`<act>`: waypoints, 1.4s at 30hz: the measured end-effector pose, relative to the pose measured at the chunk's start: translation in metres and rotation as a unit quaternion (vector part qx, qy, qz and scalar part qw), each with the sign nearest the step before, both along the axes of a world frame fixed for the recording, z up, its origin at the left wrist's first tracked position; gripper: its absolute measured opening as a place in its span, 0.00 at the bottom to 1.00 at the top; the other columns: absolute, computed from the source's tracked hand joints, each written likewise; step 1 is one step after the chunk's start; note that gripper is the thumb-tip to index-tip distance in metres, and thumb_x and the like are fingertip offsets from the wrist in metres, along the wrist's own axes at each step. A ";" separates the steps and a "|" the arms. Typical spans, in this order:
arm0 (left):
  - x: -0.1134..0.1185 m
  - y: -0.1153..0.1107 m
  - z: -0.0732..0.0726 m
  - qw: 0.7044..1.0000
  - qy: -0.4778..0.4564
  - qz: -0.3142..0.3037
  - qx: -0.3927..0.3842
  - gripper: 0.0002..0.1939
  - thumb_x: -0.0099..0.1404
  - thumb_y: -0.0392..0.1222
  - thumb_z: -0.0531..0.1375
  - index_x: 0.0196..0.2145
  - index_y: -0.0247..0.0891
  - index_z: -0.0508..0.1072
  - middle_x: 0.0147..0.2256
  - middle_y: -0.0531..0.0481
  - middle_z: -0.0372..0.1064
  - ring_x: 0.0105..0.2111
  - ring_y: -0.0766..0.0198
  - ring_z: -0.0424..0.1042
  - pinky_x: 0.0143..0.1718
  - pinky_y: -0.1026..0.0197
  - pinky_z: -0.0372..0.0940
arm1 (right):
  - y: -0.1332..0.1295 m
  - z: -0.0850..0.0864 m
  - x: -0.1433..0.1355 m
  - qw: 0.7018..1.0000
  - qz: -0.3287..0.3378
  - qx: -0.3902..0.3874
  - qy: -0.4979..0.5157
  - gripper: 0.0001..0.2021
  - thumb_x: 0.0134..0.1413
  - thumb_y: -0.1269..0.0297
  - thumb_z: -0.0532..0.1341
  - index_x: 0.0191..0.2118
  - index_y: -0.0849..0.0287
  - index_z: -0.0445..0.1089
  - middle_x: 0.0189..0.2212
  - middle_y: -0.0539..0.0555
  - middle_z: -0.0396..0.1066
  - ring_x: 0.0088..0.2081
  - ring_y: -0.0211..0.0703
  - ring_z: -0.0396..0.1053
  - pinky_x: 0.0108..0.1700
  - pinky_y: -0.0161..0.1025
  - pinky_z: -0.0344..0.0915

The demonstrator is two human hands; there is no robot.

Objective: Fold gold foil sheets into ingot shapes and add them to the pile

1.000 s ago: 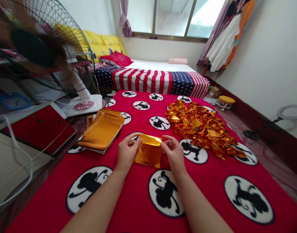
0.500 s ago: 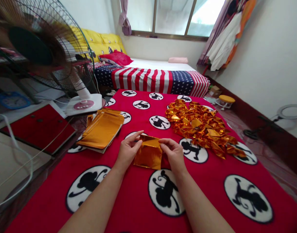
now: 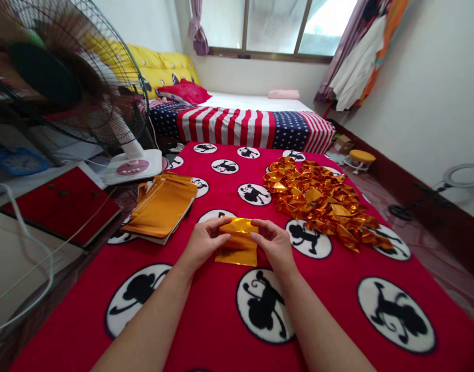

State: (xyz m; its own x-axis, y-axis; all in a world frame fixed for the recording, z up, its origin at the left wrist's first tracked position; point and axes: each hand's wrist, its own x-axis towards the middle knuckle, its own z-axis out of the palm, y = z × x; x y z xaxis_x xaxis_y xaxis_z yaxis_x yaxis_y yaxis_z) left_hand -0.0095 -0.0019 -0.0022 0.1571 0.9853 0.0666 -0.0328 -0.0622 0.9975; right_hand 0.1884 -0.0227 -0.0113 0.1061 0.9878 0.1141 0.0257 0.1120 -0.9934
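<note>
Left hand (image 3: 204, 242) and right hand (image 3: 274, 242), forearms converging from below, pinch opposite sides of 1 gold sheet (image 3: 237, 250) between thumbs and fingers. Sheet lies folded at its far edge, above red cloth (image 3: 213, 320); contact beneath seems likely, hard to confirm.

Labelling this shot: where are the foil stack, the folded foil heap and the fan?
Foil stack (image 3: 165, 204), head view: top sheet.
Folded foil heap (image 3: 312, 195), head view: middle piece.
Fan (image 3: 45, 73), head view: green hub.

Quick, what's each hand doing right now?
Left hand: closed on the left edge of the gold sheet, thumb and fingers pinching.
Right hand: closed on the same sheet's right edge, also pinching.
</note>
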 end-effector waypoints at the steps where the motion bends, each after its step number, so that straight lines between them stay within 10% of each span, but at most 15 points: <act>1: 0.000 0.000 0.000 1.000 -0.001 0.003 -0.003 0.25 0.49 0.40 0.70 0.46 0.33 0.78 0.47 0.40 0.75 0.47 0.50 0.75 0.49 0.52 0.70 | 0.000 0.000 0.000 1.000 0.001 0.004 -0.003 0.16 0.44 0.62 0.70 0.42 0.56 0.76 0.39 0.55 0.77 0.37 0.45 0.74 0.42 0.43 0.71; 17: 0.004 -0.002 0.001 0.997 -0.044 0.021 -0.066 0.28 0.46 0.44 0.73 0.45 0.32 0.78 0.45 0.39 0.77 0.44 0.52 0.77 0.47 0.55 0.71 | -0.001 0.000 -0.003 0.995 0.014 0.062 -0.071 0.12 0.47 0.66 0.67 0.41 0.54 0.78 0.36 0.52 0.71 0.33 0.40 0.69 0.31 0.34 0.66; 42: 0.006 -0.003 0.004 0.994 0.083 0.023 0.074 0.11 0.56 0.43 0.66 0.37 0.37 0.81 0.39 0.43 0.79 0.39 0.57 0.76 0.43 0.59 0.70 | -0.004 0.003 -0.005 0.992 -0.010 0.096 -0.081 0.04 0.52 0.64 0.65 0.33 0.54 0.78 0.30 0.51 0.71 0.33 0.41 0.69 0.34 0.37 0.64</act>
